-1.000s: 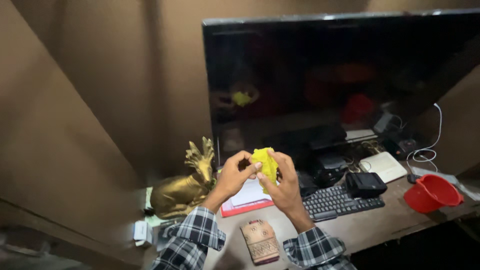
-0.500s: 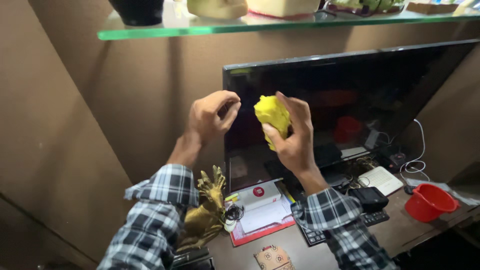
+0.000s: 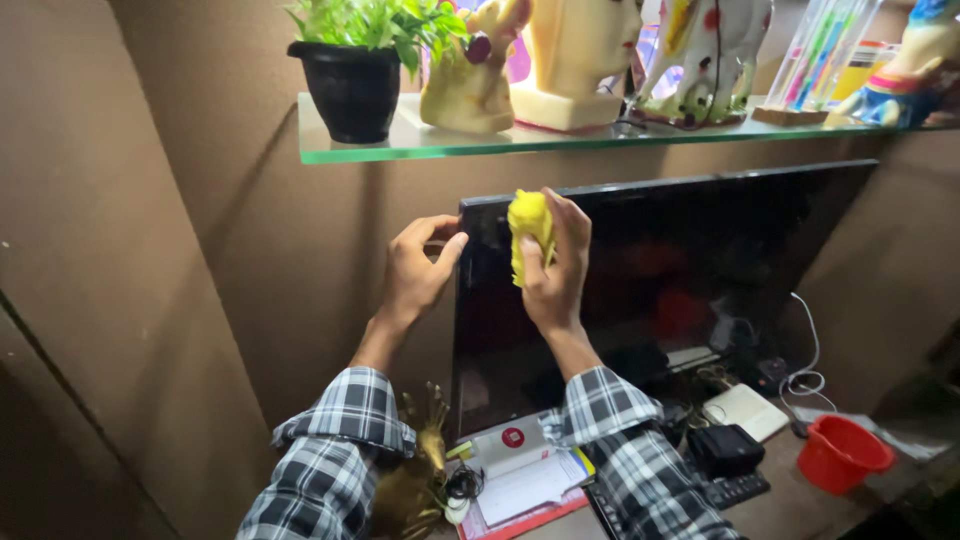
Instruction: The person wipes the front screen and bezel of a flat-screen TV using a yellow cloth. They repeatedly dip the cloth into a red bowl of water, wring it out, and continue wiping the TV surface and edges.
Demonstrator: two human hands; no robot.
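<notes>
The right hand [image 3: 550, 275] has its grip closed around a crumpled yellow cloth [image 3: 530, 230], pressing it against the dark monitor screen [image 3: 680, 290] near the screen's top left corner. The left hand [image 3: 415, 270] curls around the monitor's upper left edge, thumb on the front. Above, a glass shelf [image 3: 450, 145] carries a potted plant [image 3: 355, 70]. A red tub [image 3: 840, 455] sits on the counter [image 3: 790, 505] near its right edge.

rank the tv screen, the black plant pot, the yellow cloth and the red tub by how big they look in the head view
1. tv screen
2. black plant pot
3. red tub and yellow cloth look about alike; the right hand covers part of the cloth, so no ranking between them.
</notes>
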